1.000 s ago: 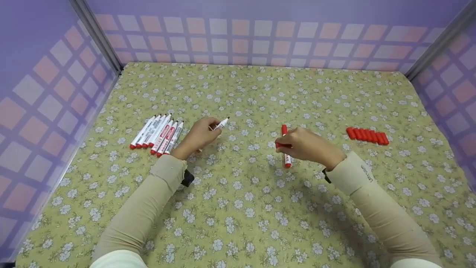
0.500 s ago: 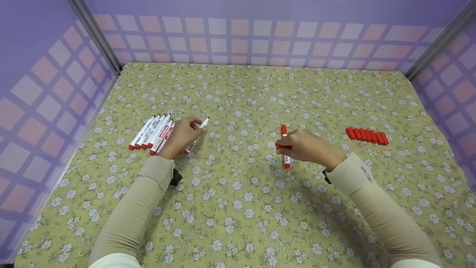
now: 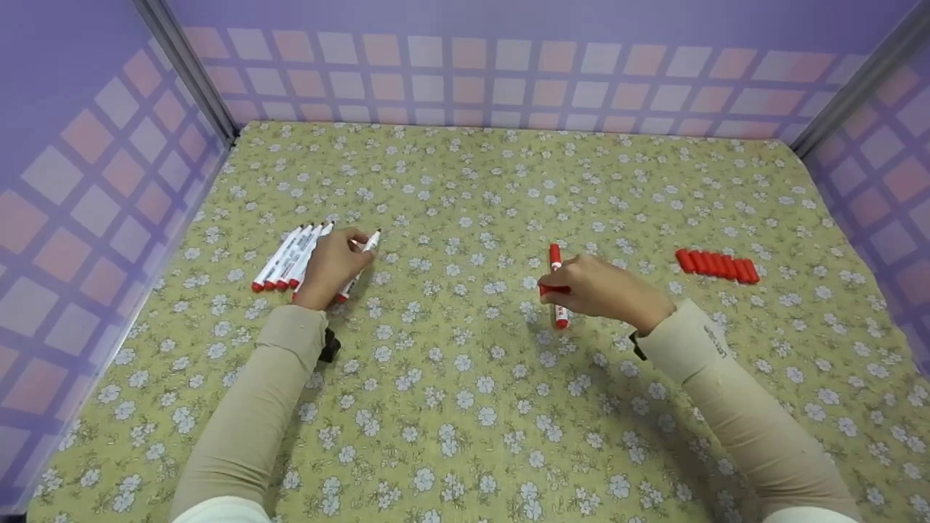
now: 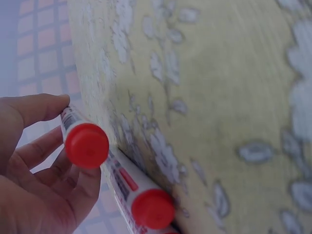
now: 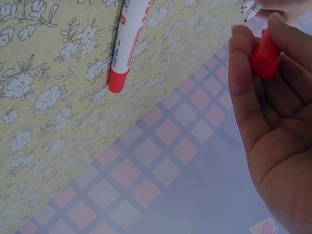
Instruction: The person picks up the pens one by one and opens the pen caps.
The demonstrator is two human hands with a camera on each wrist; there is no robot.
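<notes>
My left hand (image 3: 330, 265) pinches an uncapped white marker (image 3: 369, 245) between thumb and fingers, its dark tip pointing away from me. In the left wrist view its red end (image 4: 87, 145) hangs close over a lying marker (image 4: 148, 204). Several uncapped markers (image 3: 282, 254) lie side by side to the left, partly hidden behind the hand. My right hand (image 3: 603, 285) holds a loose red cap (image 3: 554, 289), clear between thumb and fingertips in the right wrist view (image 5: 266, 54). Below that hand a capped marker (image 3: 561, 312) lies on the cloth.
Several red caps (image 3: 716, 265) lie in a neat row at the right. A yellow-green floral cloth (image 3: 450, 407) covers the table. Purple checked panels (image 3: 465, 73) stand along its back and sides, with metal posts (image 3: 192, 73) at the corners.
My left hand has moved left with the uncapped marker and lowered it beside the row of markers. My right hand stays nearly still with the cap.
</notes>
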